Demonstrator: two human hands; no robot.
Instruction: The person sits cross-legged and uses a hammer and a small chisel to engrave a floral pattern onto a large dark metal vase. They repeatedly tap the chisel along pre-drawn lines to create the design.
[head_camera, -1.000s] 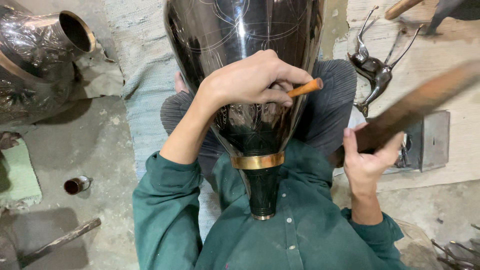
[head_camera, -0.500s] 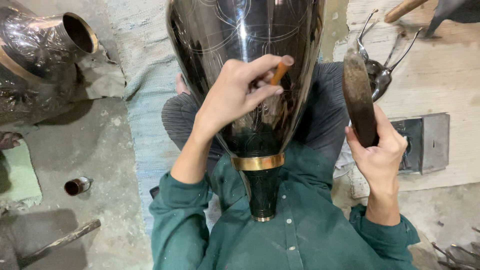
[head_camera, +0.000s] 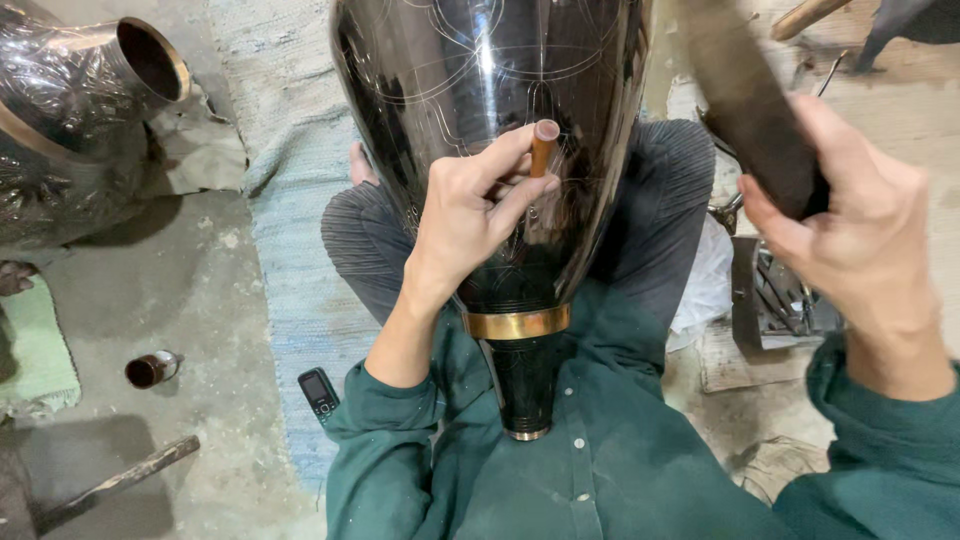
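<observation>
- We see our left hand (head_camera: 475, 205) curled around a short copper-coloured punch (head_camera: 542, 146), thumb and fingers pinching it, with its flat end pointing up and its lower end hidden behind the fingers against the vase.
- The dark glossy vase (head_camera: 470, 70) lies in our lap with its narrow neck toward our chest; fine scribed lines cover its wide body, and a brass band (head_camera: 517, 323) rings the neck just above the flared foot.
- Our right hand (head_camera: 845, 235) is wrapped tight around a dark wooden mallet (head_camera: 735, 90), raised at the right of the vase and well apart from the punch; the mallet looks blurred.
- Both arms wear green sleeves (head_camera: 400, 440), and our crossed legs in grey trousers rest on a pale blue woven mat (head_camera: 290, 260) on the floor.
- A small black phone (head_camera: 320, 392) lies on the mat's edge just beside our left elbow.
- On the concrete floor to the left lie a small brown cup (head_camera: 150, 368) on its side and a dark rod (head_camera: 120, 482).
- A second shiny metal vessel (head_camera: 70, 110) with a brass-rimmed mouth lies at the upper left, well apart from our hands.
- A metal tray of tools (head_camera: 775, 300) sits below our right hand.
</observation>
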